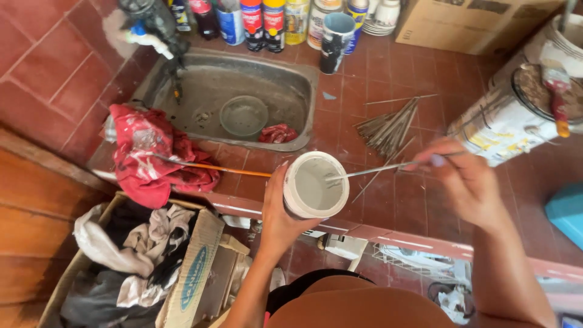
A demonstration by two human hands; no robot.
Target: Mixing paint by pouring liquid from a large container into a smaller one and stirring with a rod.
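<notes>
I stand at a counter [388,200] of dark red tiles with pale grout; the same tiles climb the wall beyond my left fingers, and a wooden surface runs below them on the left. Sunk into the counter ahead of my left fingers is a grey metal sink [285,85], holding a small clear bowl [243,115] and a crumpled red scrap. A red paint-stained rag [149,158] hangs over the sink's near edge, just left of my left fingers, with a thin orange-handled brush [206,165] lying across it.

Below the counter edge, under my left wrist, a cardboard box [197,273] with a blue oval label holds grey and white cloths. Beyond my right fingers lies a big white paint can [504,124] on its side, its label smeared yellow and grey, a brush with a red ferrule [555,85] resting on top. A brown carton [473,21] stands at the back, above my right fingers. Along the back wall runs a row of spray cans and bottles [267,21] in red, blue and yellow, with a blue-and-black cup [335,39] beside them. A bundle of thin grey sticks [388,127] lies between my hands, further back.

My left hand [282,212] has its fingers clamped around a small white tub [314,184], held over the counter edge. My right hand [464,182] is blurred; its fingers pinch together on a thin grey stick [376,170] whose tip dips into the tub.
</notes>
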